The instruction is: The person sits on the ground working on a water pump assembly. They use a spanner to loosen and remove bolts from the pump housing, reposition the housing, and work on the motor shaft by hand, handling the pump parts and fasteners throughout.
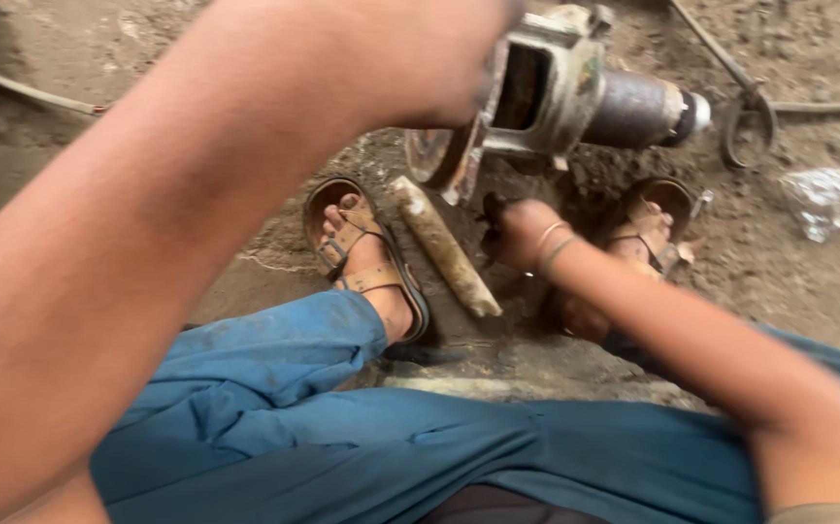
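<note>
I am reaching my right hand (522,233) down, closed on something dark I cannot make out, just under the big rusty metal part (556,92). My left hand (459,58) is blurry on its top. A crumpled shiny wrapper (832,197) is lying far right.

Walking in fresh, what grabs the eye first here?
The big greasy metal machine part at top centre, standing on the dirt ground, with the left hand on its top. Below it, the right hand reaches down near a rusty cylindrical bar lying between two sandalled feet.
</note>
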`<state>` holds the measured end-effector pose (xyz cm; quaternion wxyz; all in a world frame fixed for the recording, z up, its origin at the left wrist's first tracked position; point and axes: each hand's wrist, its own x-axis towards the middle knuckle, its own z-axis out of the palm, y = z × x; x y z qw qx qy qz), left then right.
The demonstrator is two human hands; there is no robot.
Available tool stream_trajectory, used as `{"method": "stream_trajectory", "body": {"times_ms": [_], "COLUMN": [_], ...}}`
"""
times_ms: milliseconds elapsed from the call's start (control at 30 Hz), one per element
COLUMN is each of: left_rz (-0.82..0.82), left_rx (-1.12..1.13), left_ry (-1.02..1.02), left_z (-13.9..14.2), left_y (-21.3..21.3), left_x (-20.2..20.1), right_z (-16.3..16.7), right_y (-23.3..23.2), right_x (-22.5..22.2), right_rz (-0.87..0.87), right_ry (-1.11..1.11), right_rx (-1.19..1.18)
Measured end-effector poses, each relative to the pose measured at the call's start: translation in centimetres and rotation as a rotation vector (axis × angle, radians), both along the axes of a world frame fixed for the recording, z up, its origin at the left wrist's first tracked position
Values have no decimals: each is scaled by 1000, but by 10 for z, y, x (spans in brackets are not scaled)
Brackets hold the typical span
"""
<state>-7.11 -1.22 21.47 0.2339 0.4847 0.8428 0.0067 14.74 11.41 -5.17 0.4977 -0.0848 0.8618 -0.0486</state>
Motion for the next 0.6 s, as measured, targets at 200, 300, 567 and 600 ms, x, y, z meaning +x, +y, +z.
{"method": "stream_trajectory", "body": {"times_ms": [200,300,567,600], "left_rz": [-27,-46,-175,-144], "left_rx": [-289,-387,-570,-538], "left_ry": [-87,-135,-375,-390], "left_z": [14,14,-58,-73], "left_y": [-2,3,24,27], "left_x": [18,28,106,118], "right_z": [118,171,193,188], "right_y": [80,107,130,131], "right_x": [-26,-48,-87,-90], "right_rz": [-666,-817,-972,-1037], "right_ry": [-30,162,552,557], "right_rx": [-289,-419,-758,-777]}}
